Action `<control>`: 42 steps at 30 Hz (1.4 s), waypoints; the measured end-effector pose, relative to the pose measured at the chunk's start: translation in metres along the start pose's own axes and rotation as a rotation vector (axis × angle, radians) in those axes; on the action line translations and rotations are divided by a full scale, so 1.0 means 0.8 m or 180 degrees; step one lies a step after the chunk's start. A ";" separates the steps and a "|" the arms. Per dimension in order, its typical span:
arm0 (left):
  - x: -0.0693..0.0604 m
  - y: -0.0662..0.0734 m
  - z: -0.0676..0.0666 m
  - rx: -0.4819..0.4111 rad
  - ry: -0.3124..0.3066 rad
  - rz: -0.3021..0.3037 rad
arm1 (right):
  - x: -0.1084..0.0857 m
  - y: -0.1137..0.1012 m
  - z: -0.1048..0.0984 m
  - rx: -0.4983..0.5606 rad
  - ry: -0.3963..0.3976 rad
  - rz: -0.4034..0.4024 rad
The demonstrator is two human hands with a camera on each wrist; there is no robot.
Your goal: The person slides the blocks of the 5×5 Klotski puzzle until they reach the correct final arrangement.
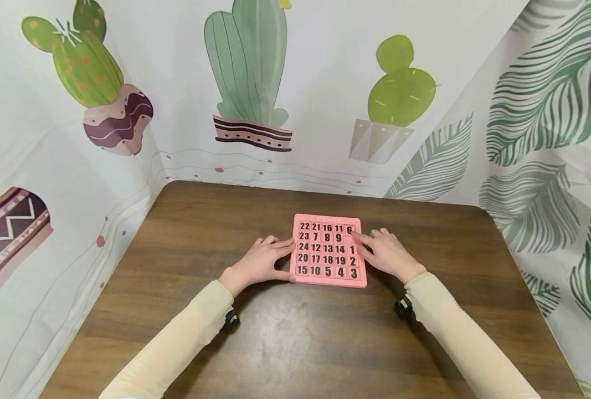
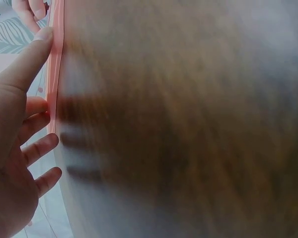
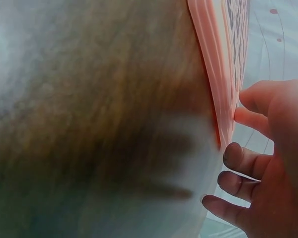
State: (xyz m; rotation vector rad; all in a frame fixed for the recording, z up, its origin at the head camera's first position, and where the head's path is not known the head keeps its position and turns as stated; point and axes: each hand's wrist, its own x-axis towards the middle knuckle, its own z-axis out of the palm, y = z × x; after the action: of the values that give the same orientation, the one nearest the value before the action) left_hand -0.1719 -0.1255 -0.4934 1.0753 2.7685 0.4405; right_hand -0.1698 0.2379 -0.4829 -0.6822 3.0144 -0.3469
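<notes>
A pink board (image 1: 331,281) with black-numbered square tiles lies flat on the wooden table. Along its left edge, my left hand (image 1: 262,262) rests its thumb near the lower corner and a fingertip higher up; the left wrist view shows thumb and finger against the pink side (image 2: 55,74). The other fingers of that hand (image 2: 12,139) are spread. From the right, my right hand (image 1: 389,254) reaches over the board, its index fingertip at the face just below tile 6 (image 1: 349,230). In the right wrist view this hand's (image 3: 283,153) lower fingers are loosely bent beside the board (image 3: 216,74).
The brown table (image 1: 285,343) has rounded far corners, and its far edge stands near a white cloth (image 1: 320,111) printed with cacti and leaves. Dark wrist devices (image 1: 231,320) sit beneath both cream sleeves (image 1: 175,343).
</notes>
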 end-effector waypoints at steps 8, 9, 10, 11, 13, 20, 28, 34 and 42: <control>-0.001 0.002 -0.002 -0.0024 0.0021 -0.0009 | 0.004 -0.001 0.000 0.0042 -0.0022 0.0051; -0.001 0.002 -0.002 -0.0021 0.0015 -0.0016 | 0.005 -0.002 0.000 0.0053 -0.0022 0.0055; 0.000 0.002 -0.002 -0.0022 0.0004 -0.0024 | 0.005 -0.002 -0.001 0.0067 -0.0026 0.0065; 0.000 0.002 -0.001 -0.0026 0.0005 -0.0024 | 0.004 -0.003 -0.001 0.0077 -0.0029 0.0073; 0.000 0.002 0.000 -0.0034 -0.0022 -0.0035 | 0.002 -0.005 -0.003 0.0102 -0.0051 0.0083; 0.000 0.000 0.003 -0.0024 -0.0012 -0.0011 | -0.017 -0.008 -0.008 0.0107 -0.0056 -0.0080; 0.001 -0.002 0.002 -0.0027 0.0030 0.0019 | -0.041 -0.007 -0.006 0.0088 0.0044 -0.0248; 0.000 -0.004 0.002 0.0020 0.0062 0.0053 | -0.054 -0.010 -0.003 0.0110 0.0067 -0.0389; -0.001 -0.002 0.001 0.0005 0.0083 0.0075 | -0.058 -0.010 -0.002 0.0036 0.0097 -0.0442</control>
State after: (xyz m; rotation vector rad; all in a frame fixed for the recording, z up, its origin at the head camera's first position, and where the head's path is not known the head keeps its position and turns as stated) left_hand -0.1723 -0.1268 -0.4946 1.1115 2.7817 0.4587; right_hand -0.1245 0.2509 -0.4807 -0.8961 2.9984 -0.3820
